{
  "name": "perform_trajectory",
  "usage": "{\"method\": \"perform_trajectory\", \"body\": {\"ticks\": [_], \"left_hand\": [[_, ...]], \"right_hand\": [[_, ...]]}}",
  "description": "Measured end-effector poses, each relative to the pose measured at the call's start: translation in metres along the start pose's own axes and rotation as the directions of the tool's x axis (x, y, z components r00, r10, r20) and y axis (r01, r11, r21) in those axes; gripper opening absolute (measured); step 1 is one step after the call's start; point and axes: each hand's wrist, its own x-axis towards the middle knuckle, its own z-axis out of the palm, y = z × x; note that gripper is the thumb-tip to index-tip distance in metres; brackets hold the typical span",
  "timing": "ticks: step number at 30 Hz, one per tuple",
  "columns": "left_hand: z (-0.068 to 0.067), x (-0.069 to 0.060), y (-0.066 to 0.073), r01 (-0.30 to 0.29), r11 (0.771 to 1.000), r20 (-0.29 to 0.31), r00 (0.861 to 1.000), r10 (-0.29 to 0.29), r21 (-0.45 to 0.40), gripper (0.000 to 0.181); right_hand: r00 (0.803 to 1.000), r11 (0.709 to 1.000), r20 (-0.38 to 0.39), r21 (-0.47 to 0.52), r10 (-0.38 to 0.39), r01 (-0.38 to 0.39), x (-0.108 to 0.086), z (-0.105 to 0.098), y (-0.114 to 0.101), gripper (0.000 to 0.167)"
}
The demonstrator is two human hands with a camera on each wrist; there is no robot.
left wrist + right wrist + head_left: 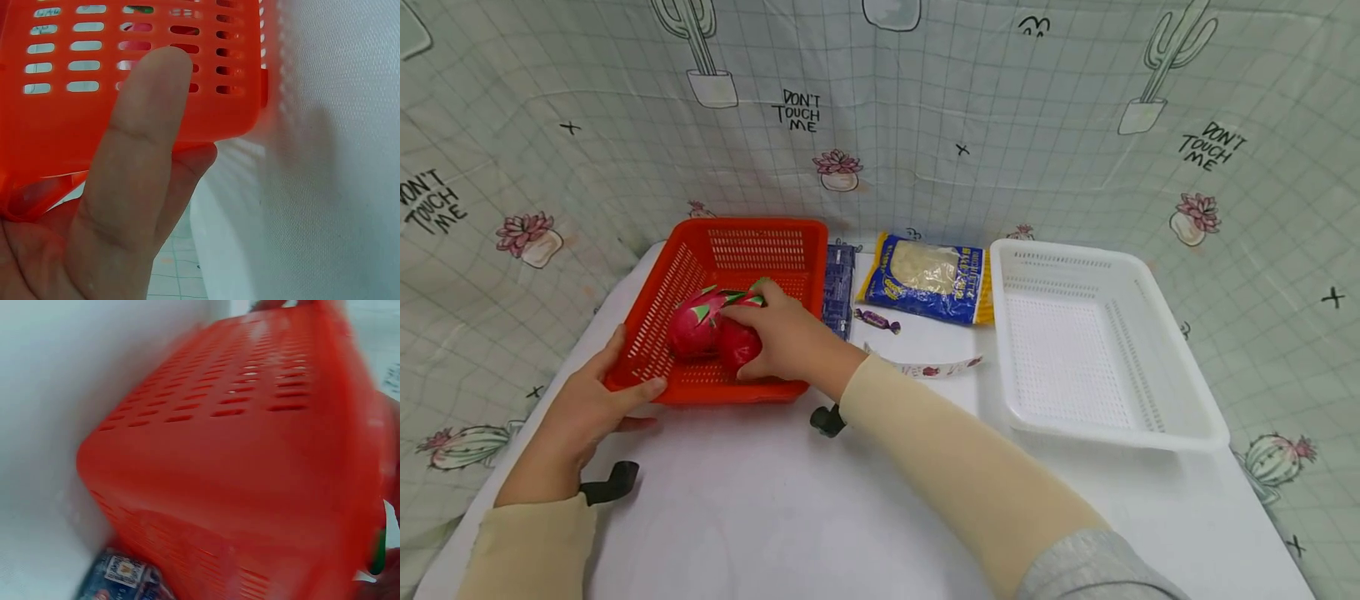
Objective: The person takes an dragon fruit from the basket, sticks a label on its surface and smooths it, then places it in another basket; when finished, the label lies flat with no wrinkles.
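Note:
A red plastic basket (763,391) with slotted walls stands at the back left of the table. My left hand (582,408) grips its near left corner; in the left wrist view the thumb (144,119) lies against the slotted wall. My right hand (790,337) reaches over the near right rim and holds a dragon fruit (739,343) inside the basket. Beside it lies another pinkish-red dragon fruit (691,327) with green tips. In the right wrist view the basket's outer wall (212,450) hides most of the hand and the fruit.
Right of the red basket lie a dark blue package (838,287), a blue and yellow bag (925,279), a purple wrapped candy (877,321) and a printed strip (932,369). A white basket (1120,435) stands on the right. A patterned cloth (925,125) hangs behind.

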Motion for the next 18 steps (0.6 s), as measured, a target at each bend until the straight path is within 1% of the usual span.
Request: {"method": "perform_trajectory", "body": {"ticks": [4, 8, 15, 18], "left_hand": [[0.001, 0.0, 0.0, -0.01, 1.0, 0.003, 1.0, 0.01, -0.012, 0.11], [0.0, -0.001, 0.002, 0.002, 1.0, 0.002, 1.0, -0.002, -0.011, 0.111], [0.002, -0.002, 0.005, 0.016, 1.0, -0.006, 1.0, -0.016, -0.002, 0.113], [0.0, -0.003, 0.004, 0.031, 0.998, -0.03, 0.999, -0.03, 0.049, 0.112]], "right_hand": [[0.997, 0.998, -0.083, 0.061, -0.001, 0.006, -0.011, -0.013, 0.002, 0.087], [0.991, 0.995, -0.134, 0.095, -0.011, 0.024, -0.025, -0.029, 0.003, 0.088], [0.981, 0.994, -0.195, 0.101, -0.007, 0.027, -0.064, -0.052, 0.015, 0.088], [0.978, 0.995, -0.21, 0.092, -0.017, 0.037, -0.082, -0.057, 0.023, 0.088]]}}
